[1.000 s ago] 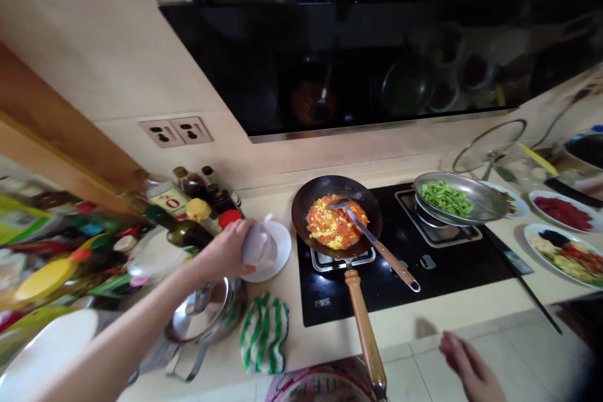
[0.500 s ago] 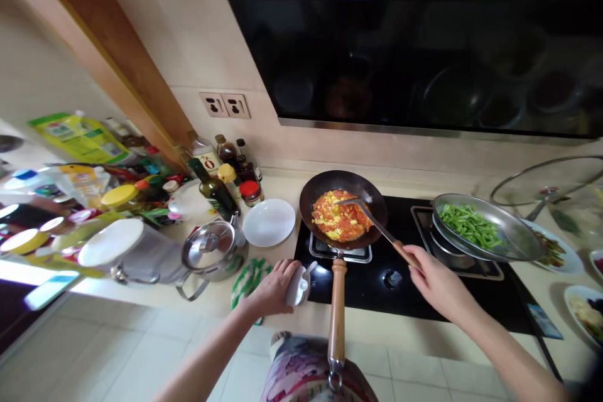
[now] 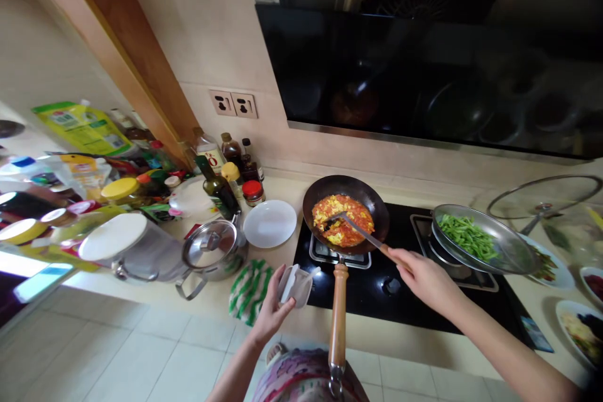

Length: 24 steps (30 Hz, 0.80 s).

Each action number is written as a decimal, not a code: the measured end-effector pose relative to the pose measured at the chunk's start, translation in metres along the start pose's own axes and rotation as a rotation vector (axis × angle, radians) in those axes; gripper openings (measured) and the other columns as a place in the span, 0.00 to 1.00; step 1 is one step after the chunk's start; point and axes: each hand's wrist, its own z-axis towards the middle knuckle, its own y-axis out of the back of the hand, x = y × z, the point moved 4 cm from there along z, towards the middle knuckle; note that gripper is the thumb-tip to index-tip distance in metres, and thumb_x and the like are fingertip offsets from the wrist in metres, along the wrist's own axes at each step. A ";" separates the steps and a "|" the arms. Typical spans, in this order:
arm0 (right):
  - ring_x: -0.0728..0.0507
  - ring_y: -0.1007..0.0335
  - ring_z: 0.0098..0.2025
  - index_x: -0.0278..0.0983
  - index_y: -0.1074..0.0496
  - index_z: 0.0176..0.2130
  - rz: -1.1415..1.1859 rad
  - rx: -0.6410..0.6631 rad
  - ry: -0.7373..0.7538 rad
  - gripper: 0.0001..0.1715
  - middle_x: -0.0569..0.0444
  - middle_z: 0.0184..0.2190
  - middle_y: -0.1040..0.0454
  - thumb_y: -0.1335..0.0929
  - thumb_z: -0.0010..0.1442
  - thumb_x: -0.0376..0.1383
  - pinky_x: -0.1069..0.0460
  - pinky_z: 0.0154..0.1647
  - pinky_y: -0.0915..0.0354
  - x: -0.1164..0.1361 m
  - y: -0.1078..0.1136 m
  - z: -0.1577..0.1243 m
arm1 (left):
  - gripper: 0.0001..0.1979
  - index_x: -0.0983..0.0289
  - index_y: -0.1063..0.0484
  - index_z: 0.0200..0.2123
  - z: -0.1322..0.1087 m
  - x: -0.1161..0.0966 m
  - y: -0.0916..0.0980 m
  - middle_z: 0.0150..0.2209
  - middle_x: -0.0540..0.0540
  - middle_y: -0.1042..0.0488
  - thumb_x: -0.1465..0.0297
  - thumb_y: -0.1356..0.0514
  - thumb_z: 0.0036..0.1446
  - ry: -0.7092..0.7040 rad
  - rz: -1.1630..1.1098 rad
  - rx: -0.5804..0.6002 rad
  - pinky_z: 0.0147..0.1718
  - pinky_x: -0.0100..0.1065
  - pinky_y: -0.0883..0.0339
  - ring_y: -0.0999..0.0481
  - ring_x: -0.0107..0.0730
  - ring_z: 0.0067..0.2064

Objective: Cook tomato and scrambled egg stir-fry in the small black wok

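Note:
My left hand (image 3: pixel 269 311) is closed around a small translucent seasoning container (image 3: pixel 296 289) with a white lid, held tilted over the counter's front edge. A wooden-handled metal spatula (image 3: pixel 365 232) is gripped in my right hand (image 3: pixel 426 281). Its blade lies in the red and yellow food, which looks like tomato and egg (image 3: pixel 343 217), inside a dark wok (image 3: pixel 377 207). The wok sits on the left burner, its long wooden handle (image 3: pixel 339 314) pointing toward me. Neither hand touches that handle.
A white plate (image 3: pixel 270 223), a lidded steel pot (image 3: pixel 211 248) and a green-striped cloth (image 3: pixel 249 292) are left of the stove. Bottles (image 3: pixel 219 188) crowd the back left. On the right, a steel pan (image 3: pixel 511 251) holds green vegetables, with filled dishes (image 3: pixel 560 273) beyond.
My left hand has turned the seasoning container, so its lid side faces differently. The spatula blade has shifted left and down through the food. The camera view has also tilted slightly.

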 end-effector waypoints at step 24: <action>0.47 0.31 0.15 0.37 0.29 0.37 0.441 -0.147 -0.409 0.15 0.57 0.17 0.30 0.33 0.57 0.46 0.55 0.13 0.33 0.036 0.102 0.062 | 0.29 0.59 0.35 0.49 -0.070 -0.059 -0.095 0.37 0.53 0.24 0.45 0.42 0.53 0.520 -0.206 0.503 0.37 0.36 0.33 0.25 0.35 0.38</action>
